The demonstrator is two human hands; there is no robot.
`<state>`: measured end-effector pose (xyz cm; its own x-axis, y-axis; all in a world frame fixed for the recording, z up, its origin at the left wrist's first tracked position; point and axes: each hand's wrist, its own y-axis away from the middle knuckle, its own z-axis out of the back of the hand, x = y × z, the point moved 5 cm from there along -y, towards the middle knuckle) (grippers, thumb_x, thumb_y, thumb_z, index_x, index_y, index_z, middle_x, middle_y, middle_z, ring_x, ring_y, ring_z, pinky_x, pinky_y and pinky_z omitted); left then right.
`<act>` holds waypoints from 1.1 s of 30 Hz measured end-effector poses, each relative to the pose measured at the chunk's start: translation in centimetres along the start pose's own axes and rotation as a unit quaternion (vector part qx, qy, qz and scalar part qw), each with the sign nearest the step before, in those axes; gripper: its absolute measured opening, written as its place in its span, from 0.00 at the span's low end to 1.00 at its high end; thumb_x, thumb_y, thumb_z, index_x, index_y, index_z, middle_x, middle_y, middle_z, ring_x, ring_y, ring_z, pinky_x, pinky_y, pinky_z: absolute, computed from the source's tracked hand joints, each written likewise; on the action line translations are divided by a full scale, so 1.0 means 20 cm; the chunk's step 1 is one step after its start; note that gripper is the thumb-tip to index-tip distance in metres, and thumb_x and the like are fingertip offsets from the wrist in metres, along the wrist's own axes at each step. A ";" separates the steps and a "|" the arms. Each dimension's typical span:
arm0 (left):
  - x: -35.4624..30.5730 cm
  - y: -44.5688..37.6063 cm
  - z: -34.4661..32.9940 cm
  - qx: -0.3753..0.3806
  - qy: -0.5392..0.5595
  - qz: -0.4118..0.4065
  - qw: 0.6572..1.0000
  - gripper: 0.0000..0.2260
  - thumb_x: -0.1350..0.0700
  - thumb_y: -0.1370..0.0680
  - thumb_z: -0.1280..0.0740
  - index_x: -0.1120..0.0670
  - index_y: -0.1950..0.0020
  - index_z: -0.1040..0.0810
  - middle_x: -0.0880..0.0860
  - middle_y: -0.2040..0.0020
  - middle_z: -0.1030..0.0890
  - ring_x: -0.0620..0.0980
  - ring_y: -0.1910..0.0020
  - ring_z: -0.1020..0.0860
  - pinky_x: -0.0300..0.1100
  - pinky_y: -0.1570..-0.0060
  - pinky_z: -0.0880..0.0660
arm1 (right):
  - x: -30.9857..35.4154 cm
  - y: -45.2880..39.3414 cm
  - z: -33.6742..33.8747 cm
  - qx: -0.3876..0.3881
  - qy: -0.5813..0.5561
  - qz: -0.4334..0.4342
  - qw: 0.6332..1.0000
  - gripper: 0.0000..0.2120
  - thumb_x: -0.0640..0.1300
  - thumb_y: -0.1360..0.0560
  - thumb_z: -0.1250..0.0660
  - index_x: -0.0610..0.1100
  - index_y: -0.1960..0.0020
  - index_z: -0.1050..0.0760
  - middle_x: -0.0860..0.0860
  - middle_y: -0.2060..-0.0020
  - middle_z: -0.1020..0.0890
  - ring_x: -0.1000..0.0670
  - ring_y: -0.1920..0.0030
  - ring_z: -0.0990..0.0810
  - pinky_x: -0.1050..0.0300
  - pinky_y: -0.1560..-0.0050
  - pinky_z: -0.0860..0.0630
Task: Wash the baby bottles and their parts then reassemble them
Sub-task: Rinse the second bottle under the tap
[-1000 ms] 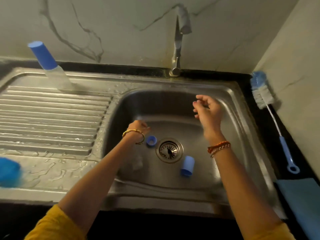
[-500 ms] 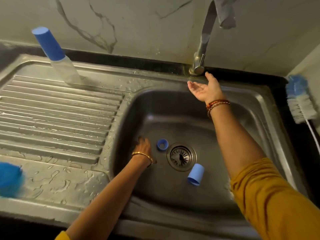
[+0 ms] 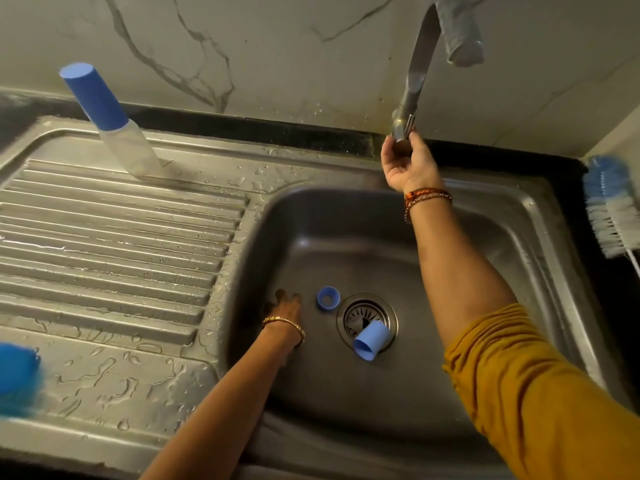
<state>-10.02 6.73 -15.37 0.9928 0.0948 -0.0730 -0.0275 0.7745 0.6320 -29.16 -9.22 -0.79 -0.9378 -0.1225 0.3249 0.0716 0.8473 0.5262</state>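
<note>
A: Starting at the far left, at about nine o'clock from the drain, what do we have?

B: We see a blurred blue object (image 3: 15, 379) cut by the frame edge on the wet draining board (image 3: 104, 244); we cannot tell what it is. At about ten o'clock a clear baby bottle (image 3: 114, 123) with a tall blue cap stands upright at the back of the board, well apart from everything in the basin.

A: And our left hand?

B: Our left hand (image 3: 285, 306) reaches down to the basin floor of the steel sink (image 3: 540, 237), at nine o'clock from the drain strainer (image 3: 363, 315), fingers spread forward. It is dark there, so we cannot tell whether they touch or hold anything. A gold bangle sits on the wrist.

A: The bottle parts?

B: A blue screw ring (image 3: 327, 298) lies just beside our left fingertips, at ten o'clock of the strainer and touching neither. A blue cap (image 3: 369, 340) lies on its side across the strainer's rim at five o'clock.

A: Further right?

B: Our right hand (image 3: 407, 161) is up at twelve o'clock, thumb and fingers curled round the base of the tap (image 3: 414, 81). At two o'clock a blue-and-white bottle brush (image 3: 613, 209) lies on the dark counter beside the sink.
</note>
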 end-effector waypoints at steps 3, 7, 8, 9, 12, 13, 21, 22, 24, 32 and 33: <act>0.00 0.00 0.01 0.000 0.038 0.014 0.999 0.32 0.57 0.28 0.29 0.52 0.29 0.41 0.57 0.31 0.43 0.62 0.35 0.32 0.51 0.39 0.28 | 0.01 -0.01 0.00 -0.006 0.013 0.001 1.000 0.12 0.43 0.25 0.33 0.33 0.50 0.30 0.38 0.61 0.25 0.46 0.66 0.23 0.58 0.75 0.21; 0.00 0.01 0.04 -0.022 0.105 0.023 0.994 0.31 0.56 0.29 0.28 0.51 0.30 0.39 0.56 0.33 0.39 0.60 0.37 0.31 0.49 0.41 0.27 | 0.02 -0.01 0.01 -0.009 0.034 0.009 0.999 0.13 0.42 0.25 0.33 0.33 0.48 0.29 0.38 0.61 0.24 0.46 0.66 0.22 0.58 0.74 0.21; 0.00 0.01 0.04 -0.027 0.117 0.025 0.992 0.30 0.56 0.29 0.28 0.51 0.31 0.38 0.56 0.34 0.38 0.60 0.37 0.31 0.48 0.41 0.27 | 0.02 -0.01 0.01 -0.008 0.039 0.010 0.999 0.13 0.42 0.25 0.33 0.33 0.48 0.29 0.38 0.61 0.24 0.46 0.66 0.22 0.58 0.74 0.21; -0.01 0.01 0.05 -0.030 0.124 0.025 0.991 0.30 0.55 0.29 0.29 0.51 0.31 0.38 0.57 0.34 0.37 0.59 0.38 0.31 0.47 0.42 0.27 | 0.02 -0.01 0.01 -0.007 0.045 0.013 0.999 0.13 0.42 0.25 0.33 0.33 0.48 0.29 0.38 0.60 0.25 0.46 0.65 0.22 0.59 0.75 0.21; -0.01 0.02 0.05 -0.029 0.140 0.029 0.989 0.30 0.55 0.29 0.29 0.51 0.31 0.38 0.57 0.35 0.36 0.59 0.38 0.31 0.47 0.42 0.28 | 0.02 -0.02 0.01 -0.007 0.064 0.020 0.998 0.15 0.42 0.26 0.33 0.33 0.44 0.29 0.39 0.58 0.25 0.46 0.65 0.22 0.59 0.75 0.22; -0.01 0.02 0.06 -0.029 0.146 0.030 0.988 0.31 0.55 0.29 0.28 0.51 0.30 0.38 0.57 0.35 0.36 0.59 0.38 0.30 0.47 0.42 0.28 | 0.02 -0.02 0.01 -0.008 0.068 0.023 0.997 0.17 0.42 0.26 0.33 0.33 0.42 0.30 0.39 0.57 0.25 0.46 0.65 0.22 0.59 0.75 0.22; -0.03 0.04 0.07 -0.034 0.206 0.023 0.978 0.31 0.54 0.30 0.28 0.52 0.30 0.38 0.57 0.35 0.34 0.57 0.39 0.29 0.45 0.44 0.29 | 0.03 -0.02 0.00 -0.010 0.089 0.042 0.995 0.10 0.42 0.25 0.34 0.34 0.53 0.29 0.39 0.59 0.26 0.47 0.65 0.23 0.59 0.73 0.21; -0.03 0.04 0.07 -0.033 0.212 0.021 0.976 0.31 0.53 0.30 0.28 0.52 0.30 0.37 0.57 0.35 0.34 0.56 0.40 0.29 0.44 0.44 0.29 | 0.03 -0.02 0.00 -0.008 0.088 0.043 0.995 0.10 0.42 0.25 0.34 0.34 0.55 0.29 0.39 0.60 0.26 0.47 0.65 0.24 0.60 0.73 0.21; -0.03 0.04 0.08 -0.030 0.221 0.020 0.975 0.31 0.53 0.29 0.28 0.53 0.31 0.37 0.57 0.36 0.34 0.55 0.41 0.29 0.43 0.46 0.29 | 0.03 -0.02 0.00 -0.005 0.095 0.041 0.995 0.11 0.43 0.24 0.34 0.35 0.57 0.30 0.40 0.61 0.26 0.48 0.65 0.24 0.60 0.73 0.21; -0.04 0.06 0.09 -0.023 0.274 0.028 0.961 0.29 0.52 0.29 0.28 0.54 0.32 0.36 0.56 0.38 0.30 0.53 0.46 0.28 0.42 0.50 0.29 | 0.04 -0.01 0.00 0.006 0.132 0.043 0.990 0.12 0.44 0.23 0.36 0.35 0.57 0.29 0.41 0.63 0.26 0.50 0.66 0.24 0.62 0.74 0.22; -0.04 0.07 0.09 -0.021 0.282 0.031 0.959 0.27 0.52 0.29 0.28 0.55 0.33 0.34 0.56 0.39 0.29 0.51 0.50 0.28 0.42 0.51 0.29 | 0.04 -0.01 0.00 0.008 0.139 0.047 0.989 0.12 0.45 0.23 0.36 0.35 0.57 0.29 0.41 0.63 0.26 0.50 0.66 0.24 0.62 0.74 0.22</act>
<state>-10.70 6.57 -13.06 0.7680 0.4559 -0.4498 -0.1013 0.7799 0.6176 -29.89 -9.52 -0.78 -0.7970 -0.1794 0.5767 0.1458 0.8694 0.4720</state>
